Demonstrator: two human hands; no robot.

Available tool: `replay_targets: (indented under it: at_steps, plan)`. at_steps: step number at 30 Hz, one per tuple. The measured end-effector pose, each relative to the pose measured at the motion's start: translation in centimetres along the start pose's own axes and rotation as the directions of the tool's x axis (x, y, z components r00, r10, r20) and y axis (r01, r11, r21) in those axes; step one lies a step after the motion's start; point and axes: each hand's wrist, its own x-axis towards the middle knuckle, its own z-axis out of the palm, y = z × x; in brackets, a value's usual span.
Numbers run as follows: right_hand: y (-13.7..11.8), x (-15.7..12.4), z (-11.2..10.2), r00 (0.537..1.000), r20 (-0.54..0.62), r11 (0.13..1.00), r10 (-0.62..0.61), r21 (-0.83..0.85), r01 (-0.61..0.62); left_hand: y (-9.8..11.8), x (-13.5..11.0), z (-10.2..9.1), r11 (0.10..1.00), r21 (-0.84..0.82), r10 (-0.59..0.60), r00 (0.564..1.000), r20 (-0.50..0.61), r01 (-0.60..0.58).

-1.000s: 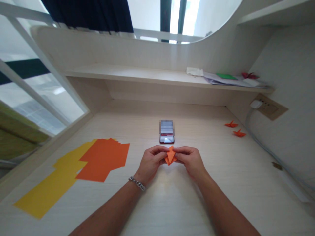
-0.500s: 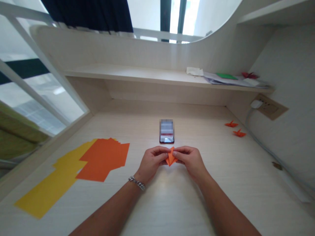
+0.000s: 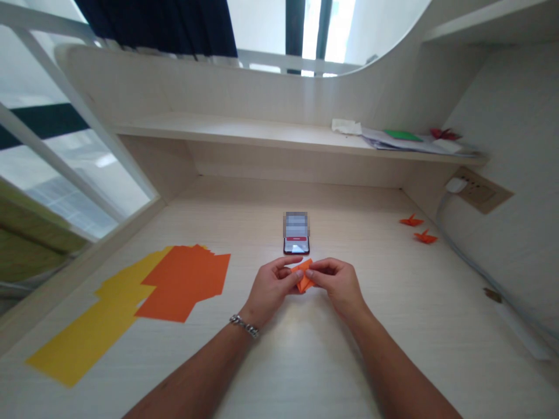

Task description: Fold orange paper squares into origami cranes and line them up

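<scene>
Between my two hands is a small folded piece of orange paper (image 3: 304,283), just in front of the phone. My left hand (image 3: 271,286) grips its left side, the thumb lying on top and the index finger stretched out above it. From the right, my right hand (image 3: 338,282) pinches the paper between thumb and fingers. My fingers cover parts of the folds. The phone (image 3: 296,234) lies face up with its screen lit and partly blurred.
Orange sheets (image 3: 183,279) and yellow sheets (image 3: 82,331) lie spread at the left. Two folded orange paper birds, one a paper crane (image 3: 425,236), rest at the right near a cable (image 3: 463,253). Papers (image 3: 379,139) lie on the shelf (image 3: 244,131).
The folded paper has turned and its shape between my fingers differs. My left index finger has lifted off the paper's upper edge. The right hand still pinches it.
</scene>
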Motion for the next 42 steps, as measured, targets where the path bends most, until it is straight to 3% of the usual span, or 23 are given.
replay_targets:
  at_steps: [12,21,24,31,34,38,42]
  plan:
    - [0.0,0.1,-0.1,0.991,-0.074,0.989,-0.113,-0.101,0.106,0.0,-0.1,0.1,0.999,-0.009,-0.048,0.996,0.069,0.049]
    - [0.0,0.1,-0.1,0.988,-0.114,0.993,-0.108,-0.048,0.103,0.2,-0.4,0.2,0.999,0.043,-0.023,0.992,0.128,0.017]
    - [0.0,0.1,-0.1,0.990,-0.098,0.995,-0.101,0.007,0.103,0.4,-0.5,0.1,0.998,0.057,0.012,0.993,0.118,-0.019]
    - [0.0,0.1,0.2,0.992,-0.086,0.995,-0.095,0.030,0.098,0.0,-0.1,-0.1,0.996,0.081,-0.038,0.995,0.095,0.031]
    - [-0.1,0.1,0.1,0.998,-0.025,0.998,-0.051,0.034,0.052,-0.3,0.1,-0.1,0.994,0.111,-0.018,0.998,0.066,0.010]
    - [0.1,0.0,0.0,0.995,0.095,0.997,-0.009,-0.080,0.017,-0.6,0.1,-0.2,0.983,0.185,-0.012,0.994,0.104,-0.008]
    - [0.5,0.0,0.2,0.997,0.066,0.993,0.027,-0.117,-0.019,-0.6,-0.1,-0.2,0.974,0.227,-0.021,0.991,0.132,-0.010]
